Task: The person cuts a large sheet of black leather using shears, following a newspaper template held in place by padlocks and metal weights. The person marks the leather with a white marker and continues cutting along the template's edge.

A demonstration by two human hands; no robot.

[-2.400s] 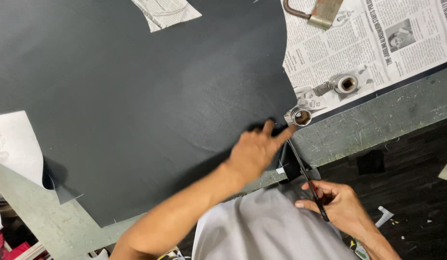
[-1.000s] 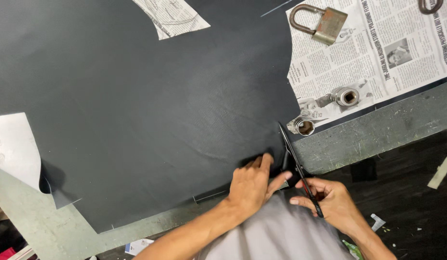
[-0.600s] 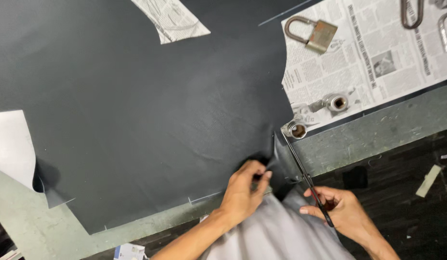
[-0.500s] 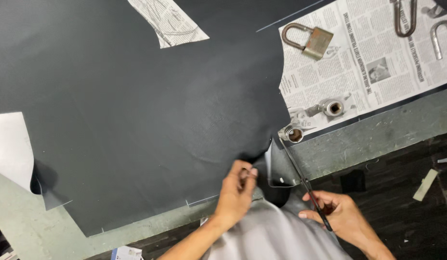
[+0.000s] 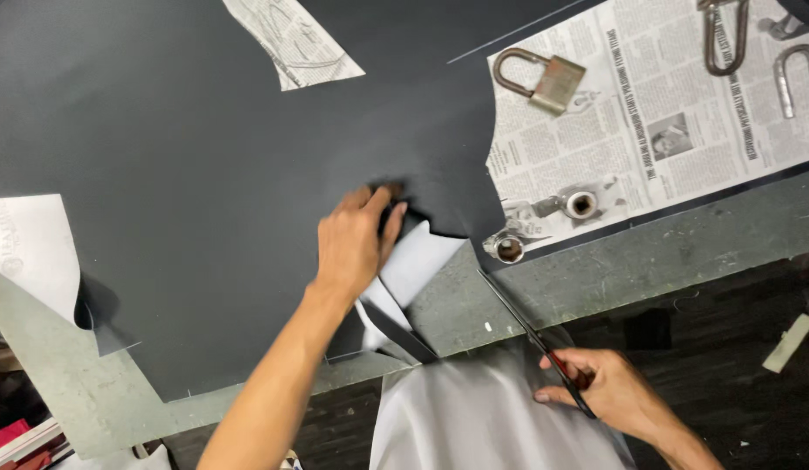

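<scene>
Left hand [image 5: 352,239] pinching black sheet [image 5: 204,174]

The right hand [image 5: 609,396] is hiding the scissors' [image 5: 531,335] handles; the frame's top edge is cutting off two metal shackles [image 5: 727,35].

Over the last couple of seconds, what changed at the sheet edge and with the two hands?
The left hand moved up the dark sheet and now folds its cut edge back, so a pale underside flap shows. The scissors, earlier in the cut at the edge, are now clear of the sheet, over the green table. The right hand still grips their handles. The padlock, newspaper and metal fittings stayed put.
</scene>
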